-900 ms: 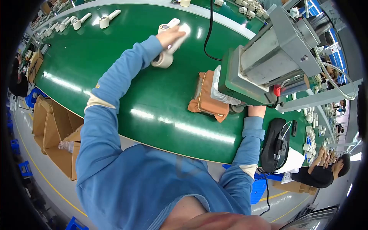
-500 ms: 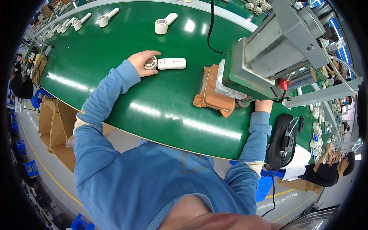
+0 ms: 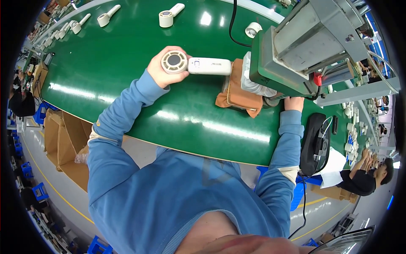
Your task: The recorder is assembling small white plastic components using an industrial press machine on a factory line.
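Observation:
In my left hand is a white handheld fan, gripped by its round slotted head with the fingers wrapped round the rim. Its handle points right, the tip close to or touching the brown cloth-wrapped pad of the press; contact cannot be told. Only the back of my right hand shows at the right side of the press base, its fingers hidden behind the machine. A clear plastic wrapping covers the underside of the press head.
Several similar white fans stand at the far left, with one fan at the far middle. A white round part lies beside the press. A black case with a cable sits at right. Co-workers sit beyond.
My left hand has raised the fan and moved it right, its handle now reaching the brown pad. A white round part has come into sight behind the press. My right hand stays by the machine.

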The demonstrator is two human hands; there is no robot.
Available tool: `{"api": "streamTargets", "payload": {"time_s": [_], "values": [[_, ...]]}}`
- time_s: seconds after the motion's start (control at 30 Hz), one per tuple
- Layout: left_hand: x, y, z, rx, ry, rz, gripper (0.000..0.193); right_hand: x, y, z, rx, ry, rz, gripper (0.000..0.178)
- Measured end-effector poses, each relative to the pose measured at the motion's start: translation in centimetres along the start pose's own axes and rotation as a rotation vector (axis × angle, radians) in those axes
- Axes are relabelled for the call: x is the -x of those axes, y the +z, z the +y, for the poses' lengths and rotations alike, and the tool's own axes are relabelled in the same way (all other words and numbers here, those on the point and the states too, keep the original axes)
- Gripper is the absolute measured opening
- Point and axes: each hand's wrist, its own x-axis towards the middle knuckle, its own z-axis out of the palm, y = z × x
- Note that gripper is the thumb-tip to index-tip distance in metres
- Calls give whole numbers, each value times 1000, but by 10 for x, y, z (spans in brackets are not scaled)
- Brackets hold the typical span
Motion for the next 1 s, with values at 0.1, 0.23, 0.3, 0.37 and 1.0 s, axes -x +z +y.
{"api": "streamTargets", "payload": {"time_s": [0.1, 0.23, 0.3, 0.37, 1.0], "values": [[-4, 25, 5, 90, 41, -42, 51, 2, -4, 0, -24, -5, 28, 44], [-16, 50, 1, -57, 53, -152, 51, 3, -8, 3, -61, -21, -35, 49], [-19, 60, -1, -44, 41, -152, 52, 2, -10, 0, -105, -22, -27, 49], [-21, 67, -1, -27, 18, -160, 52, 1, -13, -5, -203, -14, -10, 49], [-112, 26, -66, 11, -19, -126, 56, 2, 14, 21, -207, -179, 64, 43]]}}
